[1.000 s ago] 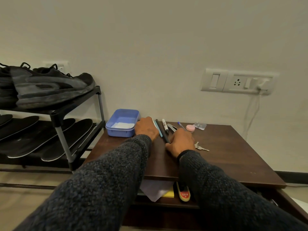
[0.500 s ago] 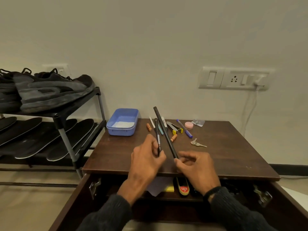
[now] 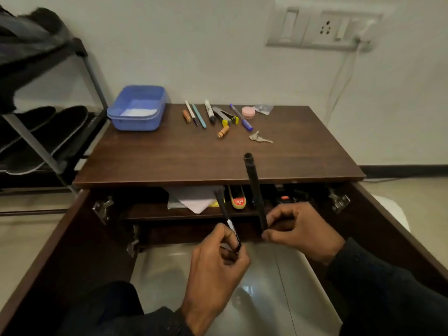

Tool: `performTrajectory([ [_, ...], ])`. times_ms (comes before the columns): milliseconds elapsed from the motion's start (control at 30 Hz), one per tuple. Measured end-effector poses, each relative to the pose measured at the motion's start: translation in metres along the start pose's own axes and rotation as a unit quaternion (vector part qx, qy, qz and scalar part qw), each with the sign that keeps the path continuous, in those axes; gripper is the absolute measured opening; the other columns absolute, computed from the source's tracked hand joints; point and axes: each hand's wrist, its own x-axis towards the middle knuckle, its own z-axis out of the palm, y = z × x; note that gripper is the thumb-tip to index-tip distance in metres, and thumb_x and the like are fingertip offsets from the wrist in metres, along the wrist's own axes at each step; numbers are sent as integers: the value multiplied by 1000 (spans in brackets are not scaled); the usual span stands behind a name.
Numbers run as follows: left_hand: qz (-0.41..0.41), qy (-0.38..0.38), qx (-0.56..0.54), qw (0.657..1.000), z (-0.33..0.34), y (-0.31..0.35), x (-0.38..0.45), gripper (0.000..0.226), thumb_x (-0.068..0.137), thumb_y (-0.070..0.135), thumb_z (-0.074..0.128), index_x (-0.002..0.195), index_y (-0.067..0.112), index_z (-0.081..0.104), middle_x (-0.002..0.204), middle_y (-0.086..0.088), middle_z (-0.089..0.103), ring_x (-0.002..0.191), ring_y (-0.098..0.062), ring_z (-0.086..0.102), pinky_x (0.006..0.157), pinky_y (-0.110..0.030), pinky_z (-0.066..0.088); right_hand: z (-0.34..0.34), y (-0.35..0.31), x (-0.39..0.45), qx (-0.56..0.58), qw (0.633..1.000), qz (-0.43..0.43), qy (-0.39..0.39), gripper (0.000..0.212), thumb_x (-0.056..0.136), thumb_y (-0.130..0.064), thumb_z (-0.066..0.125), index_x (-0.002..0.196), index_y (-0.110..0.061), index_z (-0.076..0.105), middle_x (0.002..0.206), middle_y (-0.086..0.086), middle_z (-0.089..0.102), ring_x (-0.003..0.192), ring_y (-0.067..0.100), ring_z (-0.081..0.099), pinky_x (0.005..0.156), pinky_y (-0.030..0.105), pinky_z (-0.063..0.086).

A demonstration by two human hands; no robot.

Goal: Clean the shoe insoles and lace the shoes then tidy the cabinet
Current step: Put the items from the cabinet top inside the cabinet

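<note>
Holding a long black rod [image 3: 255,190] upright in front of the open cabinet [image 3: 218,170], the right hand [image 3: 300,229] pinches its lower end — the left hand [image 3: 215,265] grips a black marker [image 3: 226,218] alongside. Pens [image 3: 198,115], keys [image 3: 258,137] and a blue tub [image 3: 137,107] sit on top.

The brown cabinet top [image 3: 169,161] carries a blue tub [image 3: 137,109], pens [image 3: 198,116], keys [image 3: 258,137] and a pink disc [image 3: 248,112].
</note>
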Motion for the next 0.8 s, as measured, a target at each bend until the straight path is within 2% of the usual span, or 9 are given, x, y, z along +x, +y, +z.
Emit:
performTrajectory([
  [100, -56, -52, 29, 997, 25, -33, -17, 25, 86, 10, 73, 81, 24, 52, 78, 3, 61, 55, -18, 63, 51, -23, 48, -12, 25, 3, -53, 995, 55, -62, 17, 78, -8, 85, 92, -14, 76, 93, 2, 77, 86, 17, 75, 80, 33, 62],
  [200, -98, -112, 81, 986, 48, -68, -29, 23, 86, 14, 69, 80, 28, 51, 76, 5, 61, 56, -14, 57, 54, -29, 54, -18, 51, 5, -142, 974, 131, -117, 15, 79, -8, 82, 90, -16, 77, 88, 1, 77, 83, 15, 75, 76, 29, 63],
  [300, -141, -134, 122, 973, 64, -99, -30, 20, 86, 13, 66, 81, 26, 52, 76, 4, 61, 65, -14, 60, 64, -36, 58, -24, 75, 6, -229, 937, 200, -172, 15, 78, -9, 80, 89, -17, 77, 90, 0, 76, 84, 14, 73, 72, 23, 62],
  [433, -183, -135, 186, 956, 82, -136, -24, 15, 87, 13, 64, 83, 23, 53, 79, 3, 62, 70, -14, 59, 68, -33, 56, -24, 115, 13, -279, 895, 293, -188, 15, 77, -8, 80, 92, -10, 77, 86, 3, 78, 80, 15, 76, 76, 32, 64],
  [533, -180, -128, 214, 952, 95, -152, -11, 11, 86, 14, 60, 83, 21, 53, 82, 2, 62, 75, -17, 60, 67, -30, 51, -17, 148, 24, -260, 891, 348, -131, 18, 74, -10, 85, 89, -9, 77, 81, 6, 78, 74, 19, 77, 75, 40, 65],
  [633, -162, -125, 217, 954, 110, -161, 17, 11, 86, 15, 60, 83, 22, 53, 84, 2, 61, 79, -19, 60, 71, -33, 53, -3, 169, 36, -198, 899, 388, -49, 22, 74, -12, 87, 91, -8, 74, 86, 11, 77, 76, 22, 77, 72, 40, 65],
  [733, -151, -114, 204, 960, 126, -164, 50, 10, 85, 17, 64, 85, 22, 55, 88, 1, 63, 84, -21, 62, 73, -28, 49, 16, 193, 54, -136, 914, 381, 24, 35, 70, -17, 89, 99, -5, 72, 94, 13, 75, 86, 26, 75, 79, 42, 64],
  [800, -143, -112, 193, 964, 138, -165, 71, 10, 86, 15, 66, 90, 20, 58, 91, 1, 64, 87, -20, 60, 74, -25, 45, 28, 223, 72, -80, 921, 370, 90, 50, 67, -21, 88, 111, -5, 71, 110, 16, 72, 99, 31, 71, 88, 43, 61],
])
